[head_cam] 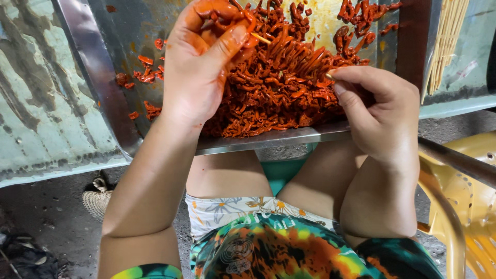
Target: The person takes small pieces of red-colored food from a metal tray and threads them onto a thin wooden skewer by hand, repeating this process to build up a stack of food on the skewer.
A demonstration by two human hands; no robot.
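A: Landmark is the metal tray (103, 77), tilted toward the person, its front lip over the knees. Where are the hands?

B: Both over the tray. Left hand (199, 67) sits at the tray's middle-left, fingers curled shut on a clump of red marinated meat strips (274, 88), thumb pressed against the clump. A thin wooden skewer (261, 37) shows its tip just beside that thumb, running into the pile

A: Right hand?

B: Right hand (380, 111) is at the tray's front right edge, fingers pinched together on the other end of the skewer; only a pale nub shows at the fingertips. Palm faces the pile. Hands are apart, the heap between them

A: The meat itself?

B: Main heap lies in the tray's lower middle, touching the front lip. Loose bits are scattered toward the tray's left wall, more strips up at its far right corner. Orange sauce smears the bare metal at the far side. Left hand is stained red with it

A: Around the tray?

B: A bundle of spare skewers (447, 36) lies just right of the tray, on the worn green table (36, 113) that carries it. A yellow plastic chair (473, 206) stands right of and below the tray's front corner. A woven sandal (98, 199) is on the ground below the tray's left end. Tie-dye shirt and floral shorts under the front lip
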